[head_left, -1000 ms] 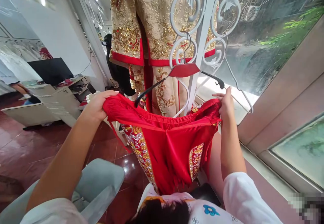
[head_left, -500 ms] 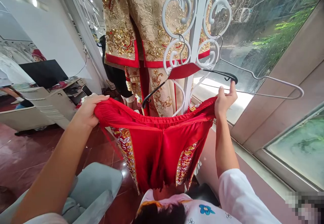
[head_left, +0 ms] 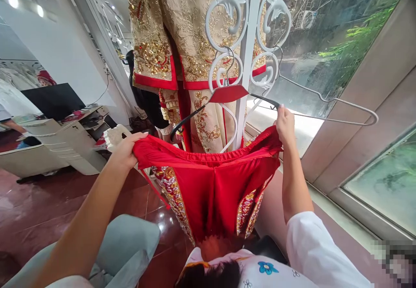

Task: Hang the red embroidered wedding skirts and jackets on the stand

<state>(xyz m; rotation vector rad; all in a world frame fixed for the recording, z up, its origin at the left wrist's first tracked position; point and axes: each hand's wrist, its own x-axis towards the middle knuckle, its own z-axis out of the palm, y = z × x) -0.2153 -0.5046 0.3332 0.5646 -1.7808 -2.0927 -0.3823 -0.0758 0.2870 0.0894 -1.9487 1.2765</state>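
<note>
A red skirt with a gathered waistband and gold-and-silver embroidered panels is stretched out before me. My left hand is closed around the waistband's left end. The other end is in my right hand, whose fingertips also reach the right tip of a black hanger with a red middle piece. The hanger's left arm is free of the skirt. By its metal hook it hangs on a white scrollwork stand.
A gold-beaded garment with red trim hangs behind the stand. To the right, a bare wire hanger juts out near the window. A pale grey chair stands at lower left; farther back is a desk with a black monitor.
My right fingers have closed at the hanger's right tip, which was held up by an extended finger. The hanger has shifted left; the skirt and my left hand have moved slightly right.
</note>
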